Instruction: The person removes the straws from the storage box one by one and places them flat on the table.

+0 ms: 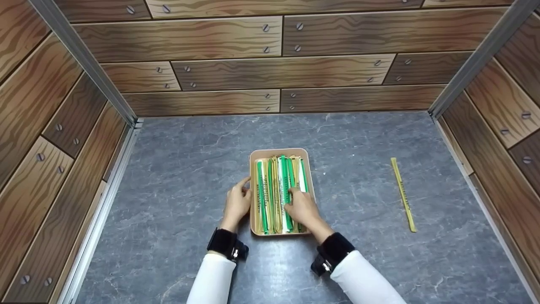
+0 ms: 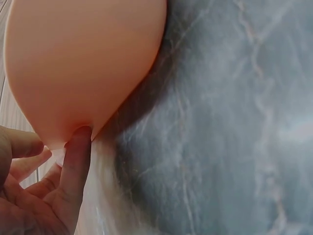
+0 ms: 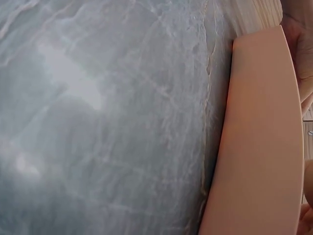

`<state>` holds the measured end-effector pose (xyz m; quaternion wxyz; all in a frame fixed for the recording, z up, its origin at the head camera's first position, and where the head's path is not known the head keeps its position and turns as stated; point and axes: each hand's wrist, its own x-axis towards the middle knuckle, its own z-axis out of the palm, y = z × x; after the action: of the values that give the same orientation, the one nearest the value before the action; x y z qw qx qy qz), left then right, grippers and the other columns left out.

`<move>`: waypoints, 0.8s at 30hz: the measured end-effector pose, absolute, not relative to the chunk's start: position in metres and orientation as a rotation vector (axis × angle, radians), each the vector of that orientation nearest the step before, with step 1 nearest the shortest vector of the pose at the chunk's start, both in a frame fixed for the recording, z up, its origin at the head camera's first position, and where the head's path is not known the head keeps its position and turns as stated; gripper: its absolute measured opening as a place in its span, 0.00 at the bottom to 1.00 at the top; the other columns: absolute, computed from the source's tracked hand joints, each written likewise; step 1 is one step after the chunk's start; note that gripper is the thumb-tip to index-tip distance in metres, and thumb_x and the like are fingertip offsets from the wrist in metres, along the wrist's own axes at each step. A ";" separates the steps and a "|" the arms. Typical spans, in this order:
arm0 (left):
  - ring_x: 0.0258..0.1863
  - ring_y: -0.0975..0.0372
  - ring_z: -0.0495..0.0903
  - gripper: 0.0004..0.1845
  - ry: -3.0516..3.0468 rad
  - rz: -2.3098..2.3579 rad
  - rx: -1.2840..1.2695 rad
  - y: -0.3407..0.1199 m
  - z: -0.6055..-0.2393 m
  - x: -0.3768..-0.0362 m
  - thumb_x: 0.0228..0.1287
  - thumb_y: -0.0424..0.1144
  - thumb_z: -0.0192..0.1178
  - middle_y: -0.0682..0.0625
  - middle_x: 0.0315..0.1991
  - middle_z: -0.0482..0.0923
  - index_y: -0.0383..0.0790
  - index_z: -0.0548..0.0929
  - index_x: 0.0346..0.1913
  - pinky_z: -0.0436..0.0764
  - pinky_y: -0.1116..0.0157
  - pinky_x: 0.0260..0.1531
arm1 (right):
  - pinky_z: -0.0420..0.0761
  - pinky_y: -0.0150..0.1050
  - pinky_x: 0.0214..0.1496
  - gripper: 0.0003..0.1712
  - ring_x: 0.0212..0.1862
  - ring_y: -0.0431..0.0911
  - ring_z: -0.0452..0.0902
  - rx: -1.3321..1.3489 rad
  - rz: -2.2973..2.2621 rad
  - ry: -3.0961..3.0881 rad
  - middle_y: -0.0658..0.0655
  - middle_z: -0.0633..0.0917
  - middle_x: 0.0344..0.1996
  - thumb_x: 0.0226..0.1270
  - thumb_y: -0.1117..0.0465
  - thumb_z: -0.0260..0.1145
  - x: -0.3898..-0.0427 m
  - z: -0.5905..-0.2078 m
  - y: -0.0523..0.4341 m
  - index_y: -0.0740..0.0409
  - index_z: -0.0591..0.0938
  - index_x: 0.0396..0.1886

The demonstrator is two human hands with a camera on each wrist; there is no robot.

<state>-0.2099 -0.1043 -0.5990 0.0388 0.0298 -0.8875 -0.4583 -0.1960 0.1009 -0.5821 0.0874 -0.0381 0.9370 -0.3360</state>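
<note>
A peach tray sits mid-table, packed with several long green, white and yellow strips lying lengthwise. My left hand is at the tray's left side. In the left wrist view, one straight finger presses against the tray's outer wall, and the other fingers are loosely curled away from it. My right hand lies over the right half of the strips, its fingers curled down and pinching a green strip. The right wrist view shows only the tray's wall and the tabletop.
One yellow strip lies alone on the grey marbled tabletop to the right of the tray. Wood-patterned walls close in the back and both sides, with metal posts in the corners.
</note>
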 end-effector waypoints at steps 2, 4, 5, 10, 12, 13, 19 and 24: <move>0.27 0.60 0.79 0.23 -2.711 -1.415 0.085 -0.105 -0.600 -0.210 0.65 0.30 0.58 0.48 0.29 0.82 0.39 0.78 0.64 0.79 0.60 0.30 | 0.72 0.36 0.20 0.35 0.17 0.41 0.70 -0.115 -1.006 2.790 0.49 0.76 0.16 0.55 0.70 0.65 -0.197 -0.582 0.102 0.69 0.71 0.66; 0.28 0.59 0.80 0.23 -2.705 -1.427 0.085 -0.105 -0.600 -0.209 0.66 0.30 0.58 0.47 0.30 0.82 0.39 0.78 0.64 0.79 0.59 0.32 | 0.72 0.36 0.21 0.37 0.18 0.41 0.70 -0.108 -1.019 2.784 0.49 0.76 0.16 0.54 0.70 0.65 -0.197 -0.582 0.102 0.69 0.70 0.67; 0.29 0.58 0.80 0.23 -2.702 -1.431 0.081 -0.105 -0.601 -0.209 0.66 0.29 0.58 0.46 0.30 0.83 0.39 0.78 0.64 0.80 0.58 0.32 | 0.72 0.36 0.22 0.38 0.18 0.41 0.70 -0.108 -1.023 2.786 0.48 0.76 0.17 0.54 0.70 0.65 -0.197 -0.582 0.103 0.70 0.69 0.67; 0.31 0.56 0.81 0.23 -2.684 -1.472 0.084 -0.107 -0.602 -0.209 0.66 0.30 0.58 0.46 0.30 0.83 0.39 0.78 0.64 0.80 0.57 0.35 | 0.70 0.36 0.23 0.40 0.19 0.41 0.69 -0.092 -1.102 2.722 0.49 0.76 0.17 0.54 0.69 0.64 -0.198 -0.581 0.104 0.69 0.67 0.70; 0.29 0.58 0.80 0.22 -2.678 -1.480 0.085 -0.107 -0.603 -0.209 0.67 0.30 0.58 0.47 0.29 0.82 0.40 0.78 0.64 0.79 0.58 0.34 | 0.68 0.35 0.22 0.38 0.18 0.41 0.67 -0.087 -1.153 2.683 0.48 0.74 0.16 0.56 0.70 0.62 -0.198 -0.579 0.106 0.69 0.67 0.70; 0.29 0.58 0.80 0.22 -2.674 -1.480 0.081 -0.108 -0.604 -0.209 0.67 0.30 0.58 0.47 0.29 0.82 0.40 0.78 0.64 0.79 0.58 0.33 | 0.67 0.35 0.22 0.37 0.18 0.40 0.66 -0.091 -1.189 2.670 0.48 0.74 0.16 0.57 0.71 0.62 -0.199 -0.578 0.107 0.70 0.67 0.69; 0.28 0.60 0.79 0.22 -2.676 -1.494 0.102 -0.108 -0.605 -0.210 0.67 0.31 0.58 0.47 0.30 0.82 0.41 0.78 0.64 0.78 0.60 0.32 | 0.76 0.37 0.22 0.29 0.17 0.41 0.69 -0.140 -1.503 2.499 0.54 0.75 0.25 0.59 0.75 0.59 -0.199 -0.564 0.121 0.75 0.71 0.63; 0.27 0.60 0.79 0.23 -2.681 -1.538 0.116 -0.108 -0.603 -0.210 0.68 0.31 0.57 0.47 0.30 0.82 0.42 0.77 0.65 0.78 0.62 0.29 | 0.83 0.44 0.23 0.27 0.25 0.44 0.73 -0.083 -1.673 2.396 0.60 0.75 0.35 0.61 0.77 0.58 -0.198 -0.553 0.143 0.73 0.71 0.63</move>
<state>-0.2097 -0.1079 -0.6031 0.0243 0.0376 -0.8666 -0.4970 -0.1977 0.1427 -0.5527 0.1088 -0.0281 0.8147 -0.5689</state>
